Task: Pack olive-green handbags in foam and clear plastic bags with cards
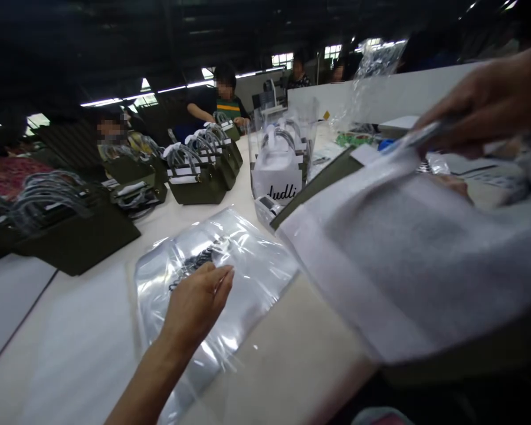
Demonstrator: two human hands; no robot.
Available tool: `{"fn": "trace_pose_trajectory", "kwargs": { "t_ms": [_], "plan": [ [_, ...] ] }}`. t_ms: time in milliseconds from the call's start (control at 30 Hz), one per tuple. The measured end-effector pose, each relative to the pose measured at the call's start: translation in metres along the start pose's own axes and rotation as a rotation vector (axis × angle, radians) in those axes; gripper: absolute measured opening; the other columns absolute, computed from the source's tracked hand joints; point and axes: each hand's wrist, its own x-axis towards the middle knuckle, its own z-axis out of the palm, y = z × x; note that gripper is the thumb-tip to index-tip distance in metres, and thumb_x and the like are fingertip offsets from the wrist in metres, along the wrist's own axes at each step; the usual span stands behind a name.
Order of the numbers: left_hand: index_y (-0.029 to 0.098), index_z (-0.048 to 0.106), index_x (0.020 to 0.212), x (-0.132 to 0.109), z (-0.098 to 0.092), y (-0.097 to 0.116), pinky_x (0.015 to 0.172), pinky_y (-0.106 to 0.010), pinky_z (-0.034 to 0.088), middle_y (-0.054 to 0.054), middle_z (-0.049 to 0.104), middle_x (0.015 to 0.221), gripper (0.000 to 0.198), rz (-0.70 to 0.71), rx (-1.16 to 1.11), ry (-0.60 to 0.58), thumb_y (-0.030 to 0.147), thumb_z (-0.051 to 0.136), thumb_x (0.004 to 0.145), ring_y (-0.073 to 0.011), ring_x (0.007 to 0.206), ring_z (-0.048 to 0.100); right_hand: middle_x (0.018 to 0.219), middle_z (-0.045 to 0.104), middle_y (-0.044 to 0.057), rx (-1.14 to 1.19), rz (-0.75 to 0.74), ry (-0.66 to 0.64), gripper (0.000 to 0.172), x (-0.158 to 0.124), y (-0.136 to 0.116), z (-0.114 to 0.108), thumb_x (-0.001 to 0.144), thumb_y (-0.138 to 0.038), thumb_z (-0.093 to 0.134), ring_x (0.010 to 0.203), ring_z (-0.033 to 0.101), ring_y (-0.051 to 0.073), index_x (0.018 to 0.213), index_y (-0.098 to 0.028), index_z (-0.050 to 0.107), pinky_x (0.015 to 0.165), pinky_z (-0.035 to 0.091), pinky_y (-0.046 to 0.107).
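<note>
Left hand: the [193,304] fingers are curled in, the thumb and forefinger tips brought together; whether any film is pinched between them cannot be told.
Clear plastic bags: right beneath those fingers, the [259,277] glossy pile is laid flat, perhaps so that one layer can be parted from the next; dark print is half covered by the hand.
Right hand: the [482,109] fingers are clamped on the top of the white cover [407,265], and here it is, hung below them, apparently gripped high so the body can drop freely; something greyish at the grip is too blurred to be named.
Olive panel: beyond the cover's far edge, left of the right fingers, an [316,183] edge is shown, probably part of a bag.
Lettered bag: ahead of the left fingers, [277,174] it is stood upright inside clear plastic, perhaps so the front stays readable.
Olive handbags: farther ahead and left of the left fingers, [201,183] they are lined up on the surface [310,330], handles up, probably for easy reach.
Co-worker: beyond that row, a striped shirt [229,109] is seen.
</note>
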Motion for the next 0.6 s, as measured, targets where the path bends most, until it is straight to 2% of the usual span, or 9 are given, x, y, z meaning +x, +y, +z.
{"fn": "trace_pose_trajectory", "kwargs": {
  "t_ms": [33,100,133,167,200,267,367,500,600],
  "plan": [
    [0.025,0.062,0.092,0.0,0.001,0.0,0.061,-0.024,0.035,0.001,0.048,0.07,0.036,-0.004,-0.004,0.002,0.042,0.031,0.089,-0.0119,0.063,0.05,0.057,0.052,-0.004,-0.091,-0.066,-0.131,0.054,-0.015,0.004,0.009,0.087,-0.034,0.021,0.045,0.045,-0.003,0.089,0.003,0.061,0.049,0.025,0.013],
    [0.026,0.062,0.094,0.0,0.001,0.001,0.063,-0.025,0.036,0.001,0.049,0.073,0.035,-0.001,-0.009,-0.004,0.042,0.031,0.088,-0.0126,0.065,0.051,0.038,0.043,-0.006,-0.209,-0.232,-0.399,0.038,-0.042,0.025,0.043,0.077,-0.031,0.046,0.033,0.034,-0.004,0.085,0.002,0.064,0.043,0.013,0.015],
    [0.026,0.061,0.095,-0.001,0.001,0.002,0.063,-0.025,0.036,0.001,0.05,0.074,0.035,0.007,-0.01,-0.014,0.041,0.03,0.089,-0.0128,0.066,0.051,0.034,0.044,-0.005,-0.195,-0.293,-0.52,0.034,-0.051,0.04,0.065,0.071,-0.031,0.056,0.031,0.032,-0.003,0.082,0.0,0.065,0.042,0.011,0.015],
    [0.025,0.061,0.095,-0.002,0.0,0.004,0.064,-0.025,0.037,0.0,0.051,0.076,0.035,0.019,-0.01,-0.026,0.04,0.03,0.089,-0.013,0.067,0.052,0.034,0.044,-0.005,-0.106,-0.34,-0.6,0.03,-0.059,0.055,0.087,0.072,-0.031,0.057,0.031,0.032,-0.002,0.076,-0.002,0.065,0.04,0.011,0.014],
    [0.024,0.061,0.095,-0.004,-0.001,0.006,0.065,-0.025,0.037,0.0,0.052,0.077,0.036,0.034,-0.01,-0.041,0.039,0.029,0.089,-0.0131,0.069,0.053,0.036,0.045,-0.004,-0.031,-0.343,-0.704,0.028,-0.063,0.069,0.108,0.073,-0.032,0.057,0.032,0.033,-0.001,0.073,-0.004,0.065,0.039,0.012,0.014],
    [0.023,0.06,0.096,-0.01,-0.003,0.01,0.065,-0.025,0.038,-0.001,0.052,0.079,0.036,0.06,0.005,-0.067,0.037,0.027,0.09,-0.013,0.071,0.053,0.037,0.045,-0.004,0.107,-0.299,-0.824,0.028,-0.066,0.091,0.143,0.074,-0.036,0.058,0.032,0.032,0.001,0.071,-0.008,0.063,0.036,0.014,0.014],
    [0.022,0.057,0.1,-0.021,-0.006,0.017,0.061,-0.024,0.037,-0.001,0.052,0.08,0.033,0.068,0.096,-0.063,0.033,0.027,0.091,-0.0129,0.07,0.053,0.037,0.044,-0.005,0.231,-0.189,-0.866,0.03,-0.069,0.107,0.17,0.072,-0.041,0.059,0.03,0.03,0.002,0.075,-0.011,0.062,0.033,0.014,0.015],
    [0.021,0.058,0.088,-0.027,-0.003,0.028,0.054,-0.023,0.034,0.001,0.052,0.075,0.029,0.03,0.274,0.021,0.03,0.03,0.09,-0.0125,0.065,0.053,0.035,0.04,-0.006,0.297,-0.1,-0.862,0.028,-0.085,0.121,0.18,0.075,-0.04,0.056,0.029,0.028,0.001,0.075,-0.012,0.059,0.034,0.015,0.014],
    [0.021,0.058,0.084,-0.018,0.001,0.035,0.051,-0.023,0.03,0.0,0.054,0.075,0.025,0.007,0.414,0.123,0.028,0.034,0.089,-0.0136,0.064,0.053,0.034,0.039,-0.007,0.322,-0.051,-0.903,0.029,-0.101,0.133,0.187,0.076,-0.042,0.054,0.029,0.027,0.001,0.077,-0.013,0.058,0.034,0.014,0.014]
  ]
}}
